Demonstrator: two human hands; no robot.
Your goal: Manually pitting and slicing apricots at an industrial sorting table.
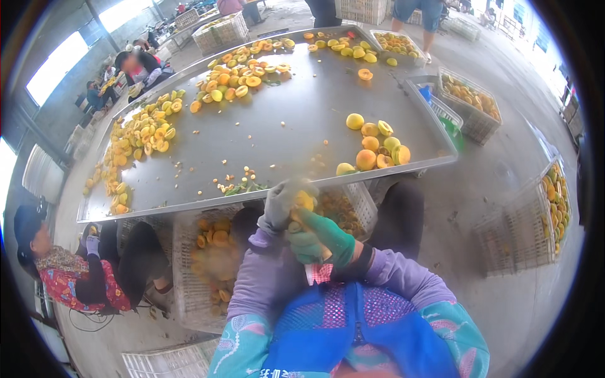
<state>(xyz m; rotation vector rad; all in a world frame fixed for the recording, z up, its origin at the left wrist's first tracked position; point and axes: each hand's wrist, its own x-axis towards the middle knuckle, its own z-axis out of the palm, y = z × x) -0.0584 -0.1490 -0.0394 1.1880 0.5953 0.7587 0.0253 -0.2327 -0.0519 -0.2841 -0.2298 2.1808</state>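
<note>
In its grey glove, my left hand (280, 205) grips a yellow stone fruit (304, 201), apricot or peach, just below the near edge of the metal table (302, 113). My right hand (324, 236), in a green glove, is curled with its thumb side against the fruit. A pale end, seemingly the handle of a small tool (326, 253), shows under those fingers; its working end is hidden. Below the hands stands a crate (361, 203) of brownish fruit pieces or stones. On the tabletop to the right lies a small group of whole and halved fruit (373, 144).
Halved fruit (142, 127) lines the table's left side, and more (231, 78) lies at the back. Stones and leaves (243, 186) are scattered near the front rim. Beside my left leg is a fruit crate (182, 274). A co-worker (80, 269) sits at left; another crate (515, 236) stands right.
</note>
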